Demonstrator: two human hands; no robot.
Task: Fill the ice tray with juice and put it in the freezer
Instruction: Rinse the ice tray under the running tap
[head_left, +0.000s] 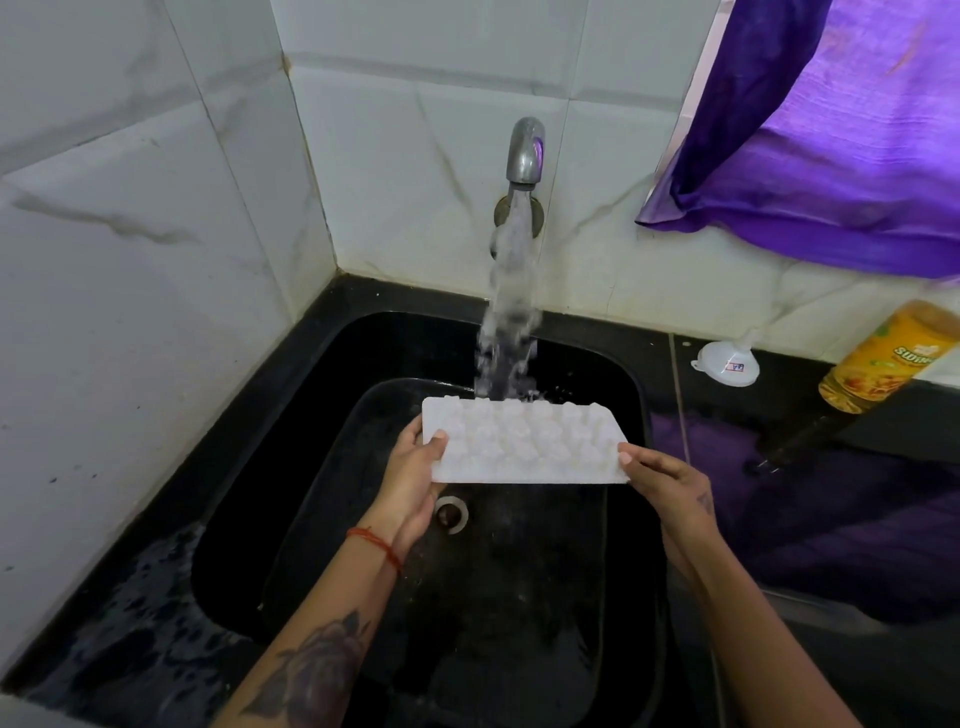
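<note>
A white ice tray (522, 441) is held over the black sink (291, 415), its bumpy underside facing me. My left hand (415, 480) grips its left end, thumb on top. My right hand (667, 480) pinches its right end. Water streams from the metal tap (525, 153) and hits the tray's far edge. A bottle of yellow-orange juice (883, 356) stands on the counter at the right.
A small white funnel (727, 364) lies on the black counter between the sink and the bottle. A purple cloth (831, 135) hangs over the upper right wall. White tiled walls close in the corner. The left counter (130, 623) is wet.
</note>
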